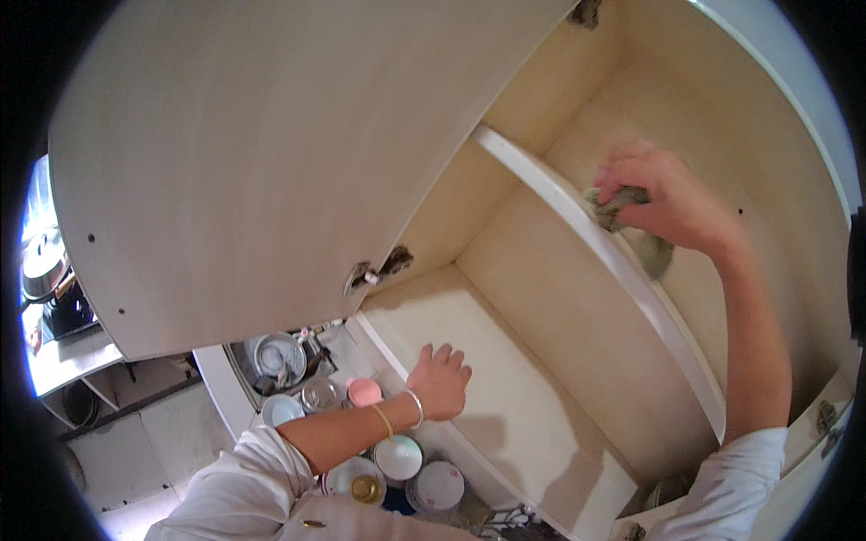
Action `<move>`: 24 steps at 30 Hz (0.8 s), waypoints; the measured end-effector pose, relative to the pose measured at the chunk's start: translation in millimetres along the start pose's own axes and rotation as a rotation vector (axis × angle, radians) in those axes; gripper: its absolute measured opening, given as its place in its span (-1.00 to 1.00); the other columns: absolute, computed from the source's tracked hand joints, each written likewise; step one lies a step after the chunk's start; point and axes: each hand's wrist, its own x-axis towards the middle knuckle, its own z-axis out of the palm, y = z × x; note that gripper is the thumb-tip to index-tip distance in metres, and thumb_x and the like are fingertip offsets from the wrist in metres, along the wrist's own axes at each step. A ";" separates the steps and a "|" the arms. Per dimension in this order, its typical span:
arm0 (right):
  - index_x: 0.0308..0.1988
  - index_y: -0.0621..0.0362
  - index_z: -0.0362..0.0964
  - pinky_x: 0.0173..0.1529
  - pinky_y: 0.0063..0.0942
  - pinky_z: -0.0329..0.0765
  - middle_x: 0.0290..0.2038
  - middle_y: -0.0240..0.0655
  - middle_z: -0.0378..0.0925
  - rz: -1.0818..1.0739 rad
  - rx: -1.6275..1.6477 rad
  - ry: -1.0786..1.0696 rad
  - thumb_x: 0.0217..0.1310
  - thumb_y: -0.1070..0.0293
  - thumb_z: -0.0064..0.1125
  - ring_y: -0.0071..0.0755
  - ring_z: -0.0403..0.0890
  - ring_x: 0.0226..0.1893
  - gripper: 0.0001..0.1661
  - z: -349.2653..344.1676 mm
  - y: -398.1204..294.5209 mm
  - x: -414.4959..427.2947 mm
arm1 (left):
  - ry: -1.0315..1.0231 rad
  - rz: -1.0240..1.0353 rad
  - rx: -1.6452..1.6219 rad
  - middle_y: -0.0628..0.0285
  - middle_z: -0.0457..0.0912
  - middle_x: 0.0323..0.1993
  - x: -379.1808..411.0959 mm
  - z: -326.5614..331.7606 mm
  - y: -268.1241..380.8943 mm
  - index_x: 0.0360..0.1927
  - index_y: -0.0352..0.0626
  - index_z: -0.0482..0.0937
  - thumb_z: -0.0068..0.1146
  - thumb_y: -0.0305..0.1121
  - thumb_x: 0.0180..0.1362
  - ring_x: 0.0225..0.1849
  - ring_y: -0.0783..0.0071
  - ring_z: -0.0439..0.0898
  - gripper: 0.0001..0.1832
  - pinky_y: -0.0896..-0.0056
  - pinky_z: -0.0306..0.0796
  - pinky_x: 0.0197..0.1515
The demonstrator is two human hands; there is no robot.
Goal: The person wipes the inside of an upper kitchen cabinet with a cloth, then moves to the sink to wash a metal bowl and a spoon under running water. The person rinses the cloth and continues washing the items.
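Inside the upper compartment of a wall cabinet, my right hand (666,199) grips a greenish-grey cloth (619,203), part of which hangs below the fingers onto the shelf (643,304) near its front edge. My left hand (440,382) rests on the front edge of the cabinet's bottom board (494,379), fingers spread, with nothing seen in it. The large cabinet door (237,169) stands open on the left.
Below the cabinet are a sink (247,368) with a metal pot (279,358), a pink cup (365,391), a glass jar (321,394) and several bowls, one white (398,457). A metal hinge (365,276) joins the door. Far left stands a pot (44,264) on a stove.
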 end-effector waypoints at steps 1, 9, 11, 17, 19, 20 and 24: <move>-0.49 0.20 0.43 -0.23 -0.36 0.40 -0.40 -0.20 0.44 0.074 0.110 0.012 -0.34 0.55 0.13 -0.16 0.43 -0.32 -0.81 -7.3 4.1 -5.5 | 0.013 0.001 0.011 0.16 0.39 -0.22 0.7 -0.7 -1.0 -0.32 -0.16 0.49 -0.05 -0.25 -0.17 -0.06 0.25 0.30 -0.68 0.10 0.15 -0.04; -0.30 0.17 0.47 -0.21 -0.37 0.41 -0.34 -0.18 0.47 0.421 -0.003 0.270 -0.25 0.43 0.21 -0.21 0.48 -0.30 -0.67 67.9 57.9 74.9 | -0.070 0.022 -0.038 0.15 0.39 -0.15 5.4 -3.0 7.3 -0.27 -0.17 0.49 -0.08 -0.27 -0.14 0.02 0.24 0.26 -0.66 0.06 0.09 0.03; -0.30 0.14 0.48 -0.18 -0.34 0.41 -0.34 -0.13 0.48 0.464 0.001 0.287 -0.25 0.40 0.20 -0.15 0.48 -0.28 -0.67 72.2 53.1 96.1 | -0.025 0.024 -0.035 0.14 0.39 -0.16 3.2 -5.2 4.1 -0.26 -0.18 0.49 -0.08 -0.26 -0.14 0.02 0.24 0.26 -0.66 0.05 0.09 0.03; -0.35 0.13 0.48 -0.19 -0.32 0.41 -0.36 -0.14 0.49 0.304 0.196 0.242 -0.22 0.41 0.17 -0.10 0.48 -0.27 -0.74 77.8 17.3 107.5 | -0.022 -0.005 -0.021 0.14 0.38 -0.16 0.1 -3.2 -2.7 -0.24 -0.18 0.48 -0.08 -0.26 -0.13 0.02 0.25 0.26 -0.65 0.05 0.09 0.03; -0.37 0.16 0.46 -0.24 -0.35 0.41 -0.41 -0.17 0.47 0.237 0.208 0.281 -0.20 0.44 0.18 -0.19 0.46 -0.31 -0.77 74.5 10.7 98.5 | -0.043 0.003 -0.016 0.15 0.38 -0.17 3.3 -4.3 -2.2 -0.27 -0.16 0.47 -0.07 -0.26 -0.16 -0.01 0.25 0.28 -0.66 0.06 0.14 -0.02; -0.40 0.14 0.45 -0.25 -0.34 0.41 -0.41 -0.19 0.47 0.132 0.131 0.323 -0.20 0.45 0.16 -0.18 0.45 -0.32 -0.80 75.3 6.6 93.0 | -0.055 0.011 -0.017 0.15 0.38 -0.17 4.2 -3.7 -0.9 -0.29 -0.15 0.47 -0.07 -0.26 -0.18 -0.03 0.25 0.30 -0.67 0.07 0.16 -0.05; -0.52 0.08 0.42 -0.30 -0.31 0.41 -0.41 -0.27 0.46 -0.082 -0.214 0.286 -0.23 0.49 0.09 -0.17 0.41 -0.34 -0.90 62.0 -13.5 59.8 | 0.068 0.029 0.014 0.16 0.40 -0.22 8.3 8.4 -0.6 -0.36 -0.16 0.48 -0.07 -0.27 -0.23 -0.07 0.24 0.33 -0.69 0.09 0.18 -0.09</move>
